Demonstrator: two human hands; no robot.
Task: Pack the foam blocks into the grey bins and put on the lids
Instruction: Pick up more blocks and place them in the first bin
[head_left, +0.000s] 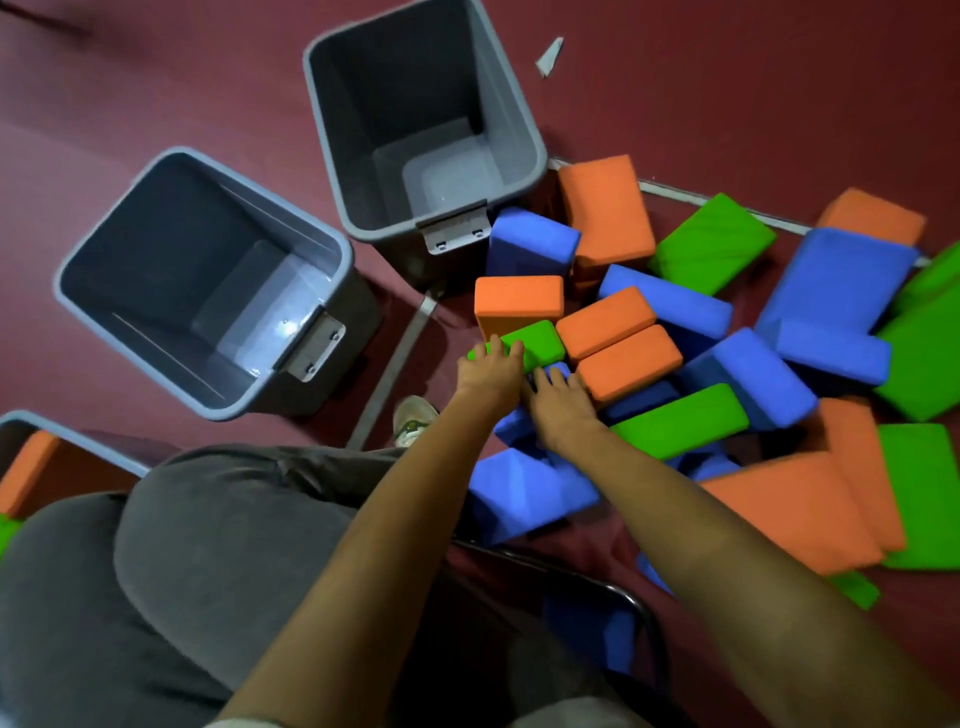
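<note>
Operator: Step in hand?
Tech: Pick-up. Left hand (492, 370) lies fingers spread on green block (540, 343); right hand (560, 402) lies flat on adjoining blue block (511, 428).
Operator: Next?
Tech: Likely grip, then carry left to the empty grey bin (156, 244).

Soft, even indoor light is falling from above, leaving the floor (727, 78) a dim red while the blocks (618, 332) are glowing in saturated colour. Small white glints are showing on the bottoms of the middle bin (156, 234) and the far bin (395, 93). Short, soft shadows are lying under the blocks and beside the bins. The wide lens is bowing the bins' rims and tilting their walls outward, and the top left corner is darkening. Motion blur is smearing the left hand (491, 371), the right hand (561, 405), the forearms (727, 545) and the lower-right blocks, whose edges are running together. The central blocks are looking sharper.
</note>
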